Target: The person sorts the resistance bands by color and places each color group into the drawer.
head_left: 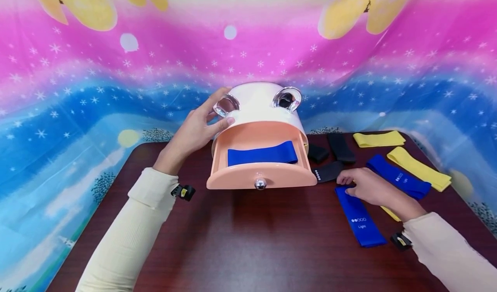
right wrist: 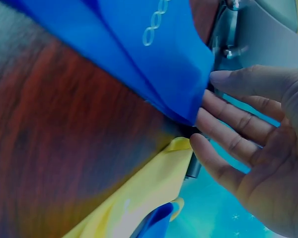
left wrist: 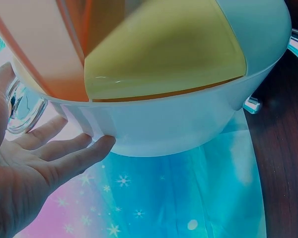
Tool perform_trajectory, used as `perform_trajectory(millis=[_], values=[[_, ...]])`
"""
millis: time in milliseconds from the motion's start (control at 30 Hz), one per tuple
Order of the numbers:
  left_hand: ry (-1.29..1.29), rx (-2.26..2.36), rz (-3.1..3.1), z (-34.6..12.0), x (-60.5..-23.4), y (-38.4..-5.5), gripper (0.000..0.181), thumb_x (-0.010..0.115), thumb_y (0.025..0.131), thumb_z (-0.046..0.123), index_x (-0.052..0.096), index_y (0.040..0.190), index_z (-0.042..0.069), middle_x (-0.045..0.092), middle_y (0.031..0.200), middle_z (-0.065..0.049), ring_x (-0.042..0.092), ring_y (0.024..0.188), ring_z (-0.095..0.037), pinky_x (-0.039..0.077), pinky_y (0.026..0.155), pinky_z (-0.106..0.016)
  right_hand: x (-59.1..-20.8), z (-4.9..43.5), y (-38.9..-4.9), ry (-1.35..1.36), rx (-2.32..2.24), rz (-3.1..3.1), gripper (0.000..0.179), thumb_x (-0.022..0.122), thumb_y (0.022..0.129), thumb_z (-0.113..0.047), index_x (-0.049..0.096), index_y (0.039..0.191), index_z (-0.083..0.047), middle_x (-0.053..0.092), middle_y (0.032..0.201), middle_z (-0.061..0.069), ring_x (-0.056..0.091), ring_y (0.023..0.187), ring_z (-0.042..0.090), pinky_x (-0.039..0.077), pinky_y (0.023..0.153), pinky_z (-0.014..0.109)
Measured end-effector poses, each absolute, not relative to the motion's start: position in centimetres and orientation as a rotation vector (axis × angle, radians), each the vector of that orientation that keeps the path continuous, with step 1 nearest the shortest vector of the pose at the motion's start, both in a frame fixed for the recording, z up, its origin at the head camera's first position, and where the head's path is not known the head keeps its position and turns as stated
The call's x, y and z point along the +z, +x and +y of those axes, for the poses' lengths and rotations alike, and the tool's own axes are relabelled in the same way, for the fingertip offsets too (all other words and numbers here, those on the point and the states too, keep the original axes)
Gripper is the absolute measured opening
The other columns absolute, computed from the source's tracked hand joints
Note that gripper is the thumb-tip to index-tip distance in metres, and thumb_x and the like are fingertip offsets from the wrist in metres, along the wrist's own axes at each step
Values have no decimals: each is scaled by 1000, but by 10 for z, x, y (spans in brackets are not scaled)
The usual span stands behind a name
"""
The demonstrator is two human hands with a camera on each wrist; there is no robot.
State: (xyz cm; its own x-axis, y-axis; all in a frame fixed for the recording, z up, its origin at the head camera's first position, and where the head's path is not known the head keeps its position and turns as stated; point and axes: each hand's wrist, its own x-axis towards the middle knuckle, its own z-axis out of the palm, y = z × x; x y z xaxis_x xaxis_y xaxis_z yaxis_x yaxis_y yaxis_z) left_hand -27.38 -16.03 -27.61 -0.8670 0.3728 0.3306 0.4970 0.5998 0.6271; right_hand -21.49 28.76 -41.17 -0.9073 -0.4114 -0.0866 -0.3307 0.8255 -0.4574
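Note:
A white rounded storage box with two shiny ears stands on the table, its peach drawer pulled out. Inside the drawer lies a blue resistance band. My left hand holds the box at its left ear, thumb on the front; in the left wrist view its fingers lie along the white wall. To the right of the drawer, my right hand pinches the far end of another blue resistance band, marked "Light". That band slants across the right wrist view, its end at the thumb and fingertips.
Beyond my right hand lie another blue band and yellow bands, one partly under my hand. Several black bands lie beside the box. A patterned cloth hangs behind the dark wooden table.

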Motion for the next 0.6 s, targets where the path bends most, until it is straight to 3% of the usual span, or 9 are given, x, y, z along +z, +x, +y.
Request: perform_trajectory(millis=[433, 600], values=[[-728, -1124, -2666, -160, -275, -274, 77, 70, 102, 33, 27, 163, 48, 58, 140, -9, 53, 144, -34, 42, 122, -51, -416, 291, -221, -611, -636, 2795, 23, 76, 87, 8, 75, 106, -5, 71, 94, 4, 64, 87, 20, 61, 76, 40], [-727, -1119, -2667, -160, -276, -274, 77, 70, 102, 33, 27, 164, 48, 58, 141, -9, 53, 144, -34, 42, 122, -51, -409, 289, -220, -631, -628, 2773, 26, 74, 88, 9, 76, 109, -6, 66, 91, 2, 59, 81, 17, 55, 69, 31]])
